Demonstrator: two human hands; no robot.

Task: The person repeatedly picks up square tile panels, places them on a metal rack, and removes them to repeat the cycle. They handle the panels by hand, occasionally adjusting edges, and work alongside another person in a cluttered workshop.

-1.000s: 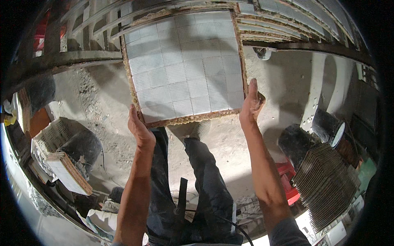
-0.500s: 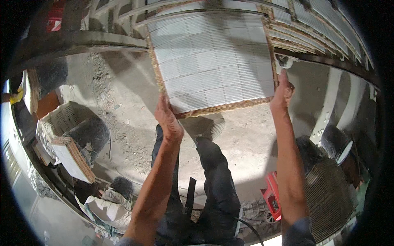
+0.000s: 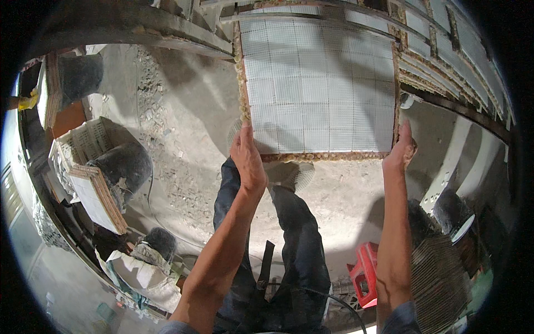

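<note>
A large white rectangular panel (image 3: 320, 94), with a grid of thin lines and rough yellow-brown edges, is held out in front of me. Its far part lies among the bars of a metal rack (image 3: 334, 10). My left hand (image 3: 248, 158) grips the panel's near left corner, thumb along the side edge. At the near right corner, my right hand (image 3: 399, 151) holds the opposite side the same way. The undersides of the panel and most of the fingertips are hidden.
More white panels (image 3: 428, 42) are stacked in the rack at right. A plastic crate (image 3: 83, 143), dark bucket (image 3: 127, 167) and leaning boards (image 3: 97, 200) stand at left. A red plastic object (image 3: 364, 273) is near my right forearm. Rubble (image 3: 149, 83) litters the floor.
The panel and both hands have shifted to the right in the picture. The panel has turned slightly, its near right corner coming closer to me. Both hands keep their hold.
</note>
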